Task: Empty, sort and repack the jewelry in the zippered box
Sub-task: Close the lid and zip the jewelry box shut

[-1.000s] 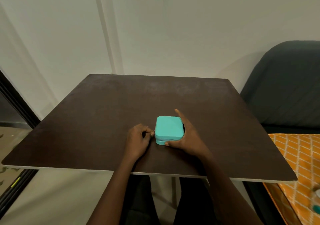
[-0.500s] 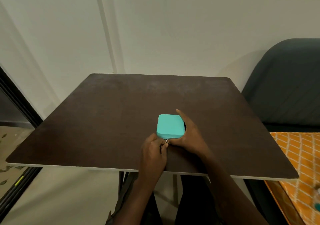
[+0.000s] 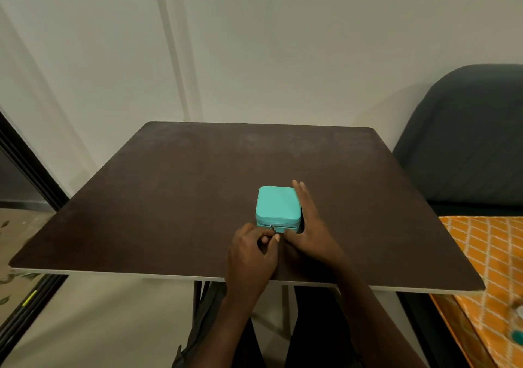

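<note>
A small turquoise zippered jewelry box (image 3: 277, 205) lies closed near the front middle of a dark brown table (image 3: 175, 186). Its metal zipper pull (image 3: 272, 227) sits on the front side, near the left corner. My left hand (image 3: 252, 257) is at the box's front, with thumb and fingers pinched on the pull. My right hand (image 3: 310, 226) lies flat against the box's right side, fingers stretched along it and thumb at the front right corner. The box's contents are hidden.
A dark grey chair back (image 3: 467, 141) stands to the right of the table. An orange patterned cloth (image 3: 486, 268) lies below it at the right. A pale wall is behind the table. A dark frame (image 3: 25, 164) runs along the left.
My left hand has moved from the box's left side round to its front, taking the zipper pull with it. My right hand has stayed against the right side.
</note>
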